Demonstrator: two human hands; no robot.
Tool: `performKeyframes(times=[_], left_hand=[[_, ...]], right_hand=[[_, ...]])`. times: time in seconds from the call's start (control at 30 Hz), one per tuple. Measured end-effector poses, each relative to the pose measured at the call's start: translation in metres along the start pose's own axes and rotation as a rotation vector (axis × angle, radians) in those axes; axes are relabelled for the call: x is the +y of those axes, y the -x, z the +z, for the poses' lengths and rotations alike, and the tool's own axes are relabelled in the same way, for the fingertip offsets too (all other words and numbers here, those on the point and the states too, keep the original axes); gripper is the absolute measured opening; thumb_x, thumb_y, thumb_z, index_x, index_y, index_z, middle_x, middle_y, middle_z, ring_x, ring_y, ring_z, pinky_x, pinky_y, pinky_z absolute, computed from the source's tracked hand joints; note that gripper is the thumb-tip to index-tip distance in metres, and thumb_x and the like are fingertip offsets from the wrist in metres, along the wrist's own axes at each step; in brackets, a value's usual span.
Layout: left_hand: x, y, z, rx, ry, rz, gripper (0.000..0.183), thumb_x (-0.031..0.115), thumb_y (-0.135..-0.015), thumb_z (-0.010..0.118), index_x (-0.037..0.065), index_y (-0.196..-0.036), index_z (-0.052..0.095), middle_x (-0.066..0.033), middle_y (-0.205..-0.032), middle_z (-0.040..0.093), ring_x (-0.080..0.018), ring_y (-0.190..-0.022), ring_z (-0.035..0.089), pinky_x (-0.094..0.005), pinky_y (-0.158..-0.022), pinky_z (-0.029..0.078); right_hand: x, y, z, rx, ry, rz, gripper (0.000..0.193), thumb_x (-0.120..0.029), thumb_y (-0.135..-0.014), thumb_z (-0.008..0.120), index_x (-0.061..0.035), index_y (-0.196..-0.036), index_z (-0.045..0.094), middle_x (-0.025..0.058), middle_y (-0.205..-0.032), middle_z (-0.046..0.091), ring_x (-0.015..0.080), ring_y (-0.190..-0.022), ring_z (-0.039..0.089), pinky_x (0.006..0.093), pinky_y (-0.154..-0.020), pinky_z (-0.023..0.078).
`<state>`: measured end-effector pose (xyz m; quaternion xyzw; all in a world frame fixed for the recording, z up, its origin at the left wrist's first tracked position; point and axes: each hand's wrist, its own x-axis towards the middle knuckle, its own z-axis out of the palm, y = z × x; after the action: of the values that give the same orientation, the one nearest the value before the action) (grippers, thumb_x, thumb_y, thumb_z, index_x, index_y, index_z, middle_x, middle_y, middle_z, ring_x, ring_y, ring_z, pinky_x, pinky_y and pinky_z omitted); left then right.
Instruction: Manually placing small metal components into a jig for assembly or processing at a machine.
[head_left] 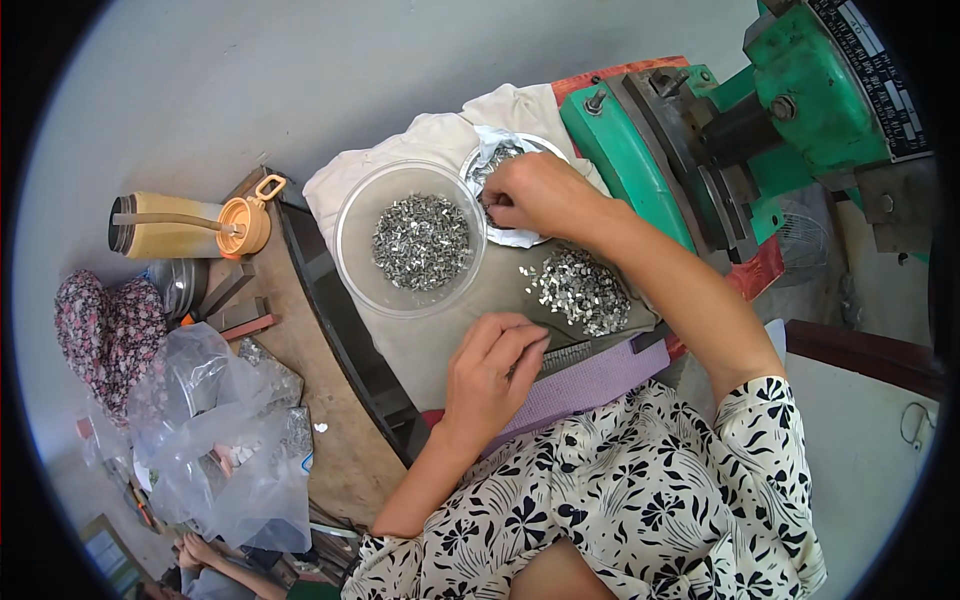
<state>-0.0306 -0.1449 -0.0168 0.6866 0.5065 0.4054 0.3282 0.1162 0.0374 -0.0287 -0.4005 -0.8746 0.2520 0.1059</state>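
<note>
Right hand (535, 192) reaches into the foil-lined dish (478, 160), fingers curled shut on a pinch of small metal clips (496, 158). Left hand (492, 370) pinches the metal strip (566, 356) on the purple board (600, 382), w/ a loose clip pile (583, 290) just beyond and more in the clear bowl (410, 238). Clips look light, stiff, slippery and easily scattered; best taken by fingertip pinch, 1 or 2 at a time.
</note>
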Motion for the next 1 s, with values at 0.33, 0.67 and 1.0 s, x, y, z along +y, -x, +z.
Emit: performKeyframes(times=[0.33, 0.67, 1.0], left_hand=[[0.009, -0.082, -0.008, 0.166, -0.41, 0.164, 0.04, 0.004, -0.083, 0.071, 0.0, -0.121, 0.057, -0.0146, -0.106, 0.063, -0.0324, -0.097, 0.063, -0.0412, -0.083, 0.052], [-0.005, -0.122, 0.007, 0.13, -0.069, -0.049, 0.023, 0.004, -0.085, 0.07, -0.004, -0.106, 0.07, -0.0156, -0.085, 0.074, -0.0229, -0.07, 0.072, -0.0307, -0.067, 0.056], [-0.005, -0.132, 0.002, 0.141, -0.206, -0.013, 0.012, 0.01, -0.081, 0.068, 0.0, -0.088, 0.072, -0.0192, -0.077, 0.069, -0.0329, -0.068, 0.067, -0.0423, -0.065, 0.052]], right_hand=[[-0.01, 0.036, -0.027, 0.173, -1.038, 0.448, 0.019, -0.014, -0.086, 0.076, 0.0026, -0.095, 0.073, 0.0, -0.078, 0.068, 0.0055, -0.066, 0.058, 0.0207, -0.057, 0.045], [0.004, 0.052, -0.019, 0.25, -1.454, 0.564, 0.017, -0.016, -0.091, 0.072, -0.0036, -0.103, 0.071, -0.0033, -0.08, 0.066, 0.0034, -0.07, 0.059, 0.0185, -0.063, 0.049], [-0.012, 0.052, -0.013, 0.34, -1.308, 0.538, 0.023, -0.016, -0.1, 0.061, 0.0029, -0.11, 0.069, 0.0033, -0.089, 0.069, 0.0082, -0.077, 0.063, 0.0215, -0.071, 0.053]])
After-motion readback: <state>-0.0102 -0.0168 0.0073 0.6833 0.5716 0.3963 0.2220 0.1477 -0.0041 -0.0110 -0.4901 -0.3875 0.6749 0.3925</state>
